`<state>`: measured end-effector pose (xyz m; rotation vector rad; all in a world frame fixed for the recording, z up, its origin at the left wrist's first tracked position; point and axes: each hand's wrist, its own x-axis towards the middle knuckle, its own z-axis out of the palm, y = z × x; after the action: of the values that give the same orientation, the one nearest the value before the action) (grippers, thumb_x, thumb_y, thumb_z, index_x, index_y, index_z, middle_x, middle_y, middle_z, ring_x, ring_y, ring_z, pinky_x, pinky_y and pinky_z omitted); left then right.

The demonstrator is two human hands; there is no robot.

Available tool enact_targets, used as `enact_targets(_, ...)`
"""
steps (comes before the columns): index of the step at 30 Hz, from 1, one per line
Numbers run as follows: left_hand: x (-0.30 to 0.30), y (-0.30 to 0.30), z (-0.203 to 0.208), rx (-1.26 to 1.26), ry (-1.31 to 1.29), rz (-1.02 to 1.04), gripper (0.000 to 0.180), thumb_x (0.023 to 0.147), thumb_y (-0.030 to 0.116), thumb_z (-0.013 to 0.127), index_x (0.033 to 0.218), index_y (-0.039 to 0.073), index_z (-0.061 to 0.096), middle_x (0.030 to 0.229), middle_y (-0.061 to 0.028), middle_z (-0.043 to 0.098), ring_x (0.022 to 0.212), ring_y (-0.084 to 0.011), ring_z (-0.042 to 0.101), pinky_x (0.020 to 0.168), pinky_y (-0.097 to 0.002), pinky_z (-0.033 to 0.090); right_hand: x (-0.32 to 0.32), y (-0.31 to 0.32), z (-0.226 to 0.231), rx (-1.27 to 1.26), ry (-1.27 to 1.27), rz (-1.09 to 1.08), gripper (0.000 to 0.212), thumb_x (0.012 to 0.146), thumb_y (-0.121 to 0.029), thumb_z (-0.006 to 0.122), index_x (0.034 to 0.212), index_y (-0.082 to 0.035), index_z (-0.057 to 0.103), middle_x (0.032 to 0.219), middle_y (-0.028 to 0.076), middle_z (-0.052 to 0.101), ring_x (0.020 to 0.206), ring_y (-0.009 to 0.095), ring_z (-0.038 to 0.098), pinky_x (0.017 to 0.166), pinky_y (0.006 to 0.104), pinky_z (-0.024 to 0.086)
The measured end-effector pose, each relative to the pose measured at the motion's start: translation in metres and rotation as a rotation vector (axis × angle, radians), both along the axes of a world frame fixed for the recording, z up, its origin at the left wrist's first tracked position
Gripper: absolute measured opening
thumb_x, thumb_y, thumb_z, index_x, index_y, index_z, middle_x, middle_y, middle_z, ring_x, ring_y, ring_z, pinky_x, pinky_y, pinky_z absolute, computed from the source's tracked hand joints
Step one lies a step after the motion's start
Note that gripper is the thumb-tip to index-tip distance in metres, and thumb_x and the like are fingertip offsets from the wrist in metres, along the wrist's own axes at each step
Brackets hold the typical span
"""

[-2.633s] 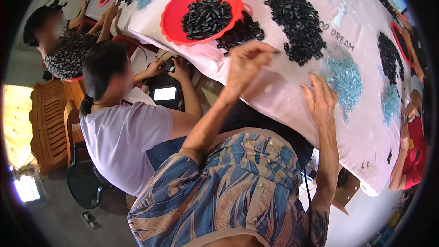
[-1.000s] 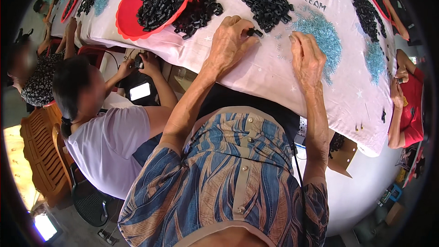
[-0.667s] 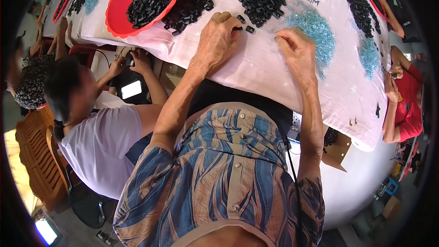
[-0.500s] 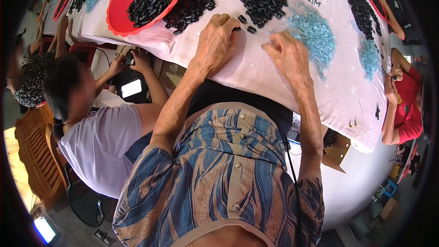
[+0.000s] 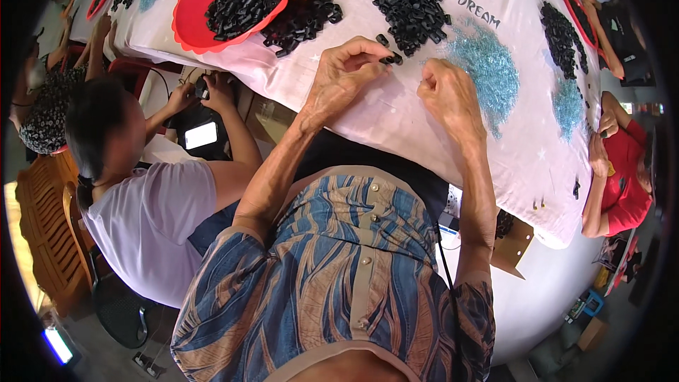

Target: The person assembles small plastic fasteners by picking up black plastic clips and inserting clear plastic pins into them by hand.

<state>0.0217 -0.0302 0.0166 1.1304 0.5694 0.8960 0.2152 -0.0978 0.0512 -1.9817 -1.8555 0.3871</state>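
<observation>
My left hand [image 5: 345,79] pinches a small black tubular piece [image 5: 387,60] between thumb and forefinger, just below a big heap of similar black pieces [image 5: 402,3]. A loose black piece [image 5: 382,39] lies near those fingertips. To the right, my right hand [image 5: 450,93] is closed, its thumb and fingers curled together. Whatever it may hold is too small or hidden to make out. Beside it spreads a pile of tiny, shiny pale blue pieces [image 5: 491,74].
A red scalloped basin [image 5: 187,21] of black pieces stands at the far left, with another black heap [image 5: 300,25] against it. A pale pink cloth [image 5: 523,163] covers the table. One person [image 5: 152,219] sits at my left; another in red [image 5: 626,177] works at the right.
My left hand has moved slightly right and turned, and the black piece now shows at its fingertips. My right hand's fingers have drawn together. The view has shifted a little.
</observation>
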Motion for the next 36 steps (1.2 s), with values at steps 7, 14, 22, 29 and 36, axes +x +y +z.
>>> enact_targets(7, 0.012, -0.007, -0.005, -0.284, -0.159, -0.076, 0.017, 0.088, -0.002, 0.064, 0.104, -0.003, 0.065, 0.105, -0.0113, 0.066, 0.092, -0.0194, 0.066, 0.087, -0.0307, 0.054, -0.007, 0.002, -0.003, 0.234, 0.859, -0.121, 0.010, 0.082, 0.002, 0.066, 0.092, 0.002, 0.066, 0.082, 0.007, 0.066, 0.068, 0.012, 0.062, 0.062, 0.0243, 0.048)
enact_targets(14, 0.022, -0.016, -0.007, -0.380, -0.156, -0.062, 0.015, 0.089, -0.002, 0.064, 0.104, -0.004, 0.063, 0.099, -0.0140, 0.068, 0.084, -0.0211, 0.069, 0.076, -0.0270, 0.059, -0.010, 0.000, 0.000, 0.212, 1.068, -0.113, 0.013, 0.084, 0.003, 0.066, 0.096, 0.003, 0.069, 0.084, 0.004, 0.066, 0.067, 0.008, 0.059, 0.059, 0.0213, 0.046)
enact_targets(22, 0.024, -0.019, -0.004, -0.372, -0.099, -0.044, 0.013, 0.089, -0.003, 0.064, 0.102, -0.004, 0.062, 0.099, -0.0158, 0.068, 0.085, -0.0221, 0.069, 0.078, -0.0279, 0.059, -0.012, 0.000, -0.007, 0.259, 1.113, -0.119, 0.010, 0.084, 0.004, 0.068, 0.094, 0.002, 0.069, 0.083, 0.004, 0.066, 0.065, 0.007, 0.058, 0.055, 0.0188, 0.043)
enact_targets(29, 0.023, -0.018, -0.004, -0.378, -0.122, -0.029, 0.013, 0.090, -0.002, 0.063, 0.103, -0.004, 0.062, 0.100, -0.0158, 0.068, 0.087, -0.0231, 0.069, 0.079, -0.0297, 0.059, -0.013, -0.001, -0.005, 0.222, 1.048, -0.132, 0.008, 0.083, 0.004, 0.068, 0.091, 0.001, 0.068, 0.081, 0.002, 0.065, 0.066, 0.006, 0.057, 0.056, 0.0189, 0.043)
enact_targets(36, 0.018, -0.014, -0.002, -0.374, -0.136, -0.024, 0.013, 0.091, 0.000, 0.061, 0.104, -0.004, 0.063, 0.100, -0.0150, 0.068, 0.085, -0.0220, 0.069, 0.079, -0.0291, 0.058, -0.014, 0.001, -0.005, 0.254, 0.858, 0.026, 0.007, 0.088, -0.001, 0.062, 0.092, -0.001, 0.068, 0.084, 0.001, 0.065, 0.070, 0.006, 0.056, 0.059, 0.0197, 0.045)
